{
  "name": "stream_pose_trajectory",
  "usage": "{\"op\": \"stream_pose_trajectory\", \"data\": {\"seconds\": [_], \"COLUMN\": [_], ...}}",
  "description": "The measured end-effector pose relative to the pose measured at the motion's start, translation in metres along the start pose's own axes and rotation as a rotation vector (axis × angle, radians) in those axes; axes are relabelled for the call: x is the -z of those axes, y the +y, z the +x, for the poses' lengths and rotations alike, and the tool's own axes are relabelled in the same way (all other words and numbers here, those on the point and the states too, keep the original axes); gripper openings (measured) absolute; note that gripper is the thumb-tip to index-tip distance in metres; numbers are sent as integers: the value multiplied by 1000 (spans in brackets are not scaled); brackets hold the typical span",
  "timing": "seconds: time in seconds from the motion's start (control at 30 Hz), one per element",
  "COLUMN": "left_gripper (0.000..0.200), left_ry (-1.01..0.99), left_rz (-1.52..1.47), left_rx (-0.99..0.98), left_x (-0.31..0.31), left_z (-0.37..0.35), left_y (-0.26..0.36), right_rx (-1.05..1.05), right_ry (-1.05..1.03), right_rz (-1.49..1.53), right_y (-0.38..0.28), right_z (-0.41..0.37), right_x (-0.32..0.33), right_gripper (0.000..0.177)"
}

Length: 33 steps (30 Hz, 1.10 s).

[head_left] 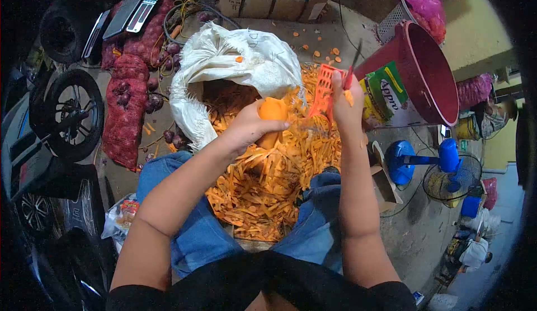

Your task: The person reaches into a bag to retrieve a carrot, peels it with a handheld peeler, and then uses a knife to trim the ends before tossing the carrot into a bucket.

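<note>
My left hand (249,125) is wrapped round a peeled orange carrot (272,111), its thick cut end facing up. To the right, my right hand (348,101) is closed on a red peeler (323,91) with a slotted body; a red-handled knife (352,67) also stands up from this hand. The peeler is apart from the carrot. Beneath both hands, orange peelings (268,190) form a large heap between the knees. A white woven sack (193,78) lies open behind my left hand, with more peelings at its mouth.
A large red bucket (414,59) tilts at the right, with a blue fan (401,162) below it. Red net bags of onions (124,109) and a scale (126,14) lie at the left, near a motorbike wheel (74,115). Taped cartons (274,0) stand at the back.
</note>
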<state>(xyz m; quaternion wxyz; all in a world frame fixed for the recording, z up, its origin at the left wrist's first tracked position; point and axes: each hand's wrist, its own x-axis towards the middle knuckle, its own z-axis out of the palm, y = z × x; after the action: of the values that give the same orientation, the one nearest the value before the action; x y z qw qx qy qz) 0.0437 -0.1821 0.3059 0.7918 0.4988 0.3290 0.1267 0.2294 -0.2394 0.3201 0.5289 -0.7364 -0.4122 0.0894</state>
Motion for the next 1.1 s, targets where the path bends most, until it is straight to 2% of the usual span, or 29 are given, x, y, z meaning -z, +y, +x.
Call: {"op": "stream_pose_trajectory", "data": {"seconds": [0.07, 0.1, 0.13, 0.17, 0.2, 0.27, 0.3, 0.37, 0.43, 0.5, 0.57, 0.67, 0.73, 0.8, 0.9, 1.1], "left_gripper": [39, 39, 40, 41, 41, 43, 43, 43, 43, 43, 46, 53, 51, 50, 49, 47], "left_ry": [131, 131, 164, 198, 202, 196, 198, 200, 193, 183, 261, 298, 324, 350, 313, 108], "left_rz": [270, 271, 421, 571, 570, 310, 308, 437, 450, 461, 746, 842, 812, 781, 753, 698], "left_rx": [-111, -113, -90, -64, -66, -49, -52, -221, -216, -207, -483, -401, -362, -322, -373, -398], "left_x": [0, 0, 0, 2, 5, 13, 15, 16, 15, 13, 12, 11, 7, 3, 2, 5], "left_z": [2, 2, 1, 0, 2, 9, 11, 12, 8, 7, 7, 7, 5, 4, 4, 3], "left_y": [4, 8, 13, 16, 14, 4, 0, -4, -3, -1, 1, 7, 11, 12, 12, 11], "right_rx": [-3, 16, 34, 165, 168, 0, 9, 22, 28, 34, 44, 29, 37, 44, 62, 120], "right_ry": [-72, -168, -265, -319, -322, -646, -636, -660, -691, -659, -626, -664, -700, -684, -655, -633], "right_rz": [-98, -195, -291, -280, -279, -513, -479, -436, -339, -378, -417, -384, -358, -362, -369, -407], "right_y": [-5, -9, -10, -1, 6, 14, 16, 14, 6, 4, 2, -2, -7, -6, -2, -6], "right_z": [-6, -10, -13, -16, -19, -24, -29, -36, -41, -47, -50, -52, -55, -57, -57, -54], "right_x": [6, 8, 10, 12, 13, 15, 15, 14, 11, 10, 9, 6, 4, -1, -5, -6], "right_gripper": [21, 19, 18, 17, 17, 20, 24, 26, 32, 32, 32, 28, 13, 15, 18, 16]}}
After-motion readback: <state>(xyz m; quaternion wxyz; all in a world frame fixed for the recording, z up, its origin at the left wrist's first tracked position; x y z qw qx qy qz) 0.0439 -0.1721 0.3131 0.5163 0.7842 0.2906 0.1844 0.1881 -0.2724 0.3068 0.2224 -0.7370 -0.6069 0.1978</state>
